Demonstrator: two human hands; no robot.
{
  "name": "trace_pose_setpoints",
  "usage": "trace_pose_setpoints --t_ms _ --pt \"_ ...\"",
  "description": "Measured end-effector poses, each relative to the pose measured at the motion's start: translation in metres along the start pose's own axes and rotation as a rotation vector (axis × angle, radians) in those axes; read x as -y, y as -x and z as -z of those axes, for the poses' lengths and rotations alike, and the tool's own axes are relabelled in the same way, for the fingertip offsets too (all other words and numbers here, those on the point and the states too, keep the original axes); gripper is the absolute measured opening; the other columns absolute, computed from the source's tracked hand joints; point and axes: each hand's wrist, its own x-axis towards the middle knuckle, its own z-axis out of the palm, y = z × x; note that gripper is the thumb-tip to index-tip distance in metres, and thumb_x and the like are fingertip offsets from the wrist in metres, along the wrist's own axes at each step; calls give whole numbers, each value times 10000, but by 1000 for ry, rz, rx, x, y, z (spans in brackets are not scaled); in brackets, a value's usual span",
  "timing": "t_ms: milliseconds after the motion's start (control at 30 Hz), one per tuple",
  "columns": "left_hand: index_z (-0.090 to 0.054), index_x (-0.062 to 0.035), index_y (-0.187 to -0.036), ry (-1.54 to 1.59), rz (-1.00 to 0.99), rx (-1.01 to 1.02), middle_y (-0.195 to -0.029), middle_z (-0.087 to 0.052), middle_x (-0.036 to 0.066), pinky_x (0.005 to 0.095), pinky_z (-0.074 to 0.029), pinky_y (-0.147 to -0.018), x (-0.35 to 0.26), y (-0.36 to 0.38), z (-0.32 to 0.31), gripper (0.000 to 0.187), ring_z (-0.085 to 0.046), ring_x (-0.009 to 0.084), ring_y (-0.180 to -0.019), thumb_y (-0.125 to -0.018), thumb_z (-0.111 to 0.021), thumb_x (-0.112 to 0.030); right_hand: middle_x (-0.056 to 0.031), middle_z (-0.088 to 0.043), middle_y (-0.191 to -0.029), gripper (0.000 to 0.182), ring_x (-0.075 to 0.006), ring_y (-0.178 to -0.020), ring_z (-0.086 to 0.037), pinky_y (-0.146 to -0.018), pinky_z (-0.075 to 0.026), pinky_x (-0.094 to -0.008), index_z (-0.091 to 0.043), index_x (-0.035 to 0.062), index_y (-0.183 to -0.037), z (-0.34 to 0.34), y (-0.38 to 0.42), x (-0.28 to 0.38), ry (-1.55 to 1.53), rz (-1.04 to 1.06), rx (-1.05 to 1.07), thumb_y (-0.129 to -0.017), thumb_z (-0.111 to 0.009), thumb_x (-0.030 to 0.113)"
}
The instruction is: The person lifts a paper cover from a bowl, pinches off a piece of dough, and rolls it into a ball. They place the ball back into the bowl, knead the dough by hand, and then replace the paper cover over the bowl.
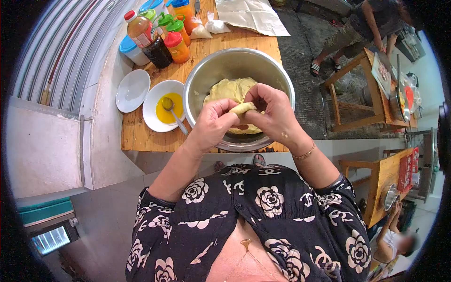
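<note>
"From the head camera, where's the dough strip (243, 108)?"
"Above the metal bowl (211, 61), its long axis running sideways between the hands."
"Which hand is nearer?"
"Neither: left hand (211, 121) and right hand (276, 112) both pinch it, fingers curled nearly closed, over the bowl's dough mass (225, 89)."

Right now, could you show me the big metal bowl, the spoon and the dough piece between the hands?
Big metal bowl (235, 64), head view: on its inner wall.
Spoon (176, 118), head view: on its handle.
Dough piece (242, 108), head view: on its middle.
</note>
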Motion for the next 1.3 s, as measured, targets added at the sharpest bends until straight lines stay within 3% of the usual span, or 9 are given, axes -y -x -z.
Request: trace_pose_setpoints --t_ms 100,200,300,500,633,767,967,1167,1300 --pt "-608 45 -984 -48 3 62 -968 -632 52 280 -556 -808 1 -1 1 148 -617 96 -863 -857 -549 -2 -29 -589 -844 121 -72 -721 -523 -616 -443 -286 -577 -10 -813 -7 -1 -1 91 177 -84 -714 -638 -41" --pt "-613 49 -999 -25 -39 5 -973 -633 51 272 -555 -796 -5 0 -3 154 -619 99 -861 -870 -559 -17 -31 -588 -865 161 -88 -794 -552 -693 -472 -266 -588 -25 -882 -4 -3 3 102 179 -38 -727 -623 -46" --pt "-605 47 -1019 -64 -13 25 -979 -632 59 261 -558 -771 -10 2 3 160 -623 103 -848 -885 -564 -28 -50 -599 -961 305 -112 -905 -573 -798 -485 -252 -581 -33 -1039 1 1 15 -138 -17 72 -736 -597 -64" --pt "-574 34 -1075 166 -79 -55 -991 -642 96 338 -580 -785 -1 4 12 196 -651 144 -845 -893 -553 -36 -92 -615 -1009 389 -134 -874 -606 -748 -516 -283 -547 -21 -1180 -4 0 -2 -783 -140 124 -817 -651 74" --pt "-589 52 -1030 255 -52 -51 -967 -641 98 303 -595 -770 -8 6 5 161 -649 127 -861 -898 -538 -24 -107 -638 -858 233 -127 -818 -599 -694 -492 -304 -614 -46 -995 -13 5 -6 -233 -81 70 -852 -655 133" --pt "-577 46 -1038 83 -14 7 -984 -631 90 282 -565 -797 -1 6 14 167 -631 119 -862 -882 -574 -16 -147 -621 -786 135 -216 -747 -628 -691 -487 -336 -621 -14 -867 -7 3 6 17 60 11 -783 -665 82" --pt "-584 29 -1026 -53 -179 -12 -951 -633 57 249 -519 -798 5 7 8 184 -606 101 -827 -880 -655 -59 -169 -608 -806 198 -271 -780 -640 -716 -495 -353 -602 -3 -949 -7 0 13 145 164 59 -766 -649 55" --pt "-608 29 -1037 61 -67 -6 -949 -657 57 227 -507 -763 -11 10 12 187 -608 87 -827 -886 -652 -72 -65 -605 -806 313 -134 -727 -588 -652 -486 -292 -592 4 -1020 -6 3 22 -181 -70 41 -746 -722 82" --pt "-619 24 -1000 -39 -41 21 -913 -675 64 243 -514 -769 -7 11 19 139 -627 94 -836 -881 -626 -47 -3 -581 -947 322 -57 -836 -555 -755 -483 -210 -548 -14 -1082 -7 3 18 -193 -95 138 -775 -636 -59"
